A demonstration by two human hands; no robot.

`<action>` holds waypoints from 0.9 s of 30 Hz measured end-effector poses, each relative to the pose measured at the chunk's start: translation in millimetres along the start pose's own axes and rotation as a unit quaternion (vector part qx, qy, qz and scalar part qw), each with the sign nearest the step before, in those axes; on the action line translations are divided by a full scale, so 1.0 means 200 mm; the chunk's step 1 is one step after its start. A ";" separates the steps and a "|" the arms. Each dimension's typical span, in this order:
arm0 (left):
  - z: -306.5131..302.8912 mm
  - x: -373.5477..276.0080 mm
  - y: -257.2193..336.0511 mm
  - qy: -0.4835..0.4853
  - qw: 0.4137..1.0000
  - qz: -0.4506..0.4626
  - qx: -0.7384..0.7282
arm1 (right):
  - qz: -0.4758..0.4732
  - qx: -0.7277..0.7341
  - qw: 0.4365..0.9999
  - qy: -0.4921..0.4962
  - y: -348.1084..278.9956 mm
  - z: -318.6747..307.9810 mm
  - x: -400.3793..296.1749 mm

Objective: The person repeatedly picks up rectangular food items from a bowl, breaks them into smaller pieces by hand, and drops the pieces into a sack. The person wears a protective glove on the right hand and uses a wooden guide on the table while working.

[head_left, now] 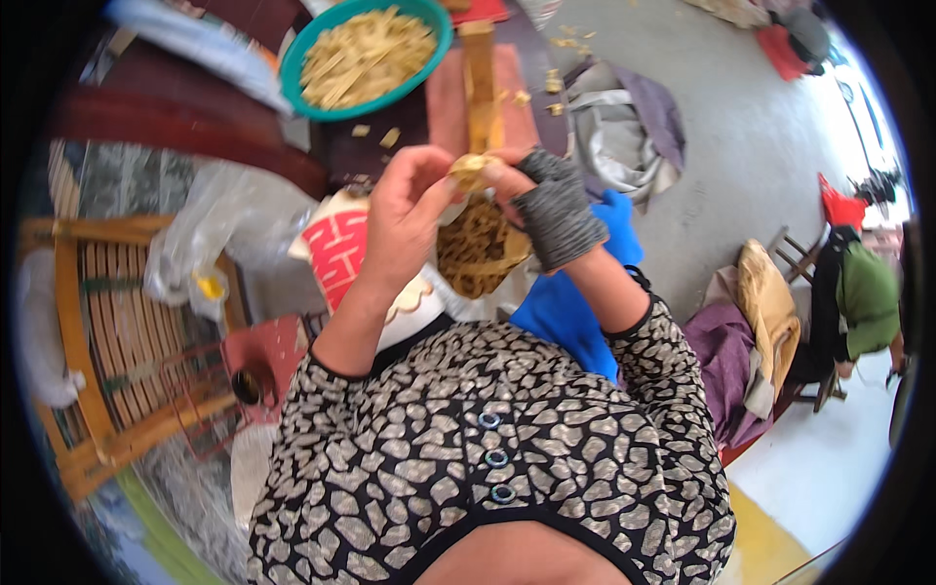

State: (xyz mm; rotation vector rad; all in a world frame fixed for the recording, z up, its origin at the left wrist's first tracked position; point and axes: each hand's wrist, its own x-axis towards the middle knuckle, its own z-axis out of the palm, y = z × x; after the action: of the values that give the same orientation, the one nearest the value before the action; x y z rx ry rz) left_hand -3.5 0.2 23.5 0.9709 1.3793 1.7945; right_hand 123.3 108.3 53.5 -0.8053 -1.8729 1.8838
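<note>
A small pale-yellow folded piece (474, 172) is pinched between my two hands; its material is too blurred to tell. My left hand (409, 212) is bare and holds its left side with thumb and fingers. My right hand (515, 179), in a grey knitted fingerless cuff, grips its right side. Just below them is an open bag of brownish curled pieces (479, 252). Beyond my hands a wooden bar (479, 80) lies on a pink sheet on the dark table (333, 142). A green plastic basin (292, 88) full of pale-yellow strips stands at the table's upper left.
Loose yellow pieces (391, 137) lie on the table. A clear plastic bag (241, 219) and a slatted wooden chair (69, 314) are at left. Blue cloth (559, 314) hangs under my right arm. Crumpled fabric (621, 124) lies on the floor. At far right sits a person in green (866, 296).
</note>
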 end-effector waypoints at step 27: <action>-0.12 0.02 0.01 0.017 0.991 0.027 0.130 | 0.116 0.315 0.942 0.007 0.23 -0.11 0.11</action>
State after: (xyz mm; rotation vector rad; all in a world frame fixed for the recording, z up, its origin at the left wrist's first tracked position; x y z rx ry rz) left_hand -26.1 -7.6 22.0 1.1256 1.6512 1.7050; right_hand 127.3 136.9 6.2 -0.8228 -1.0702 2.4102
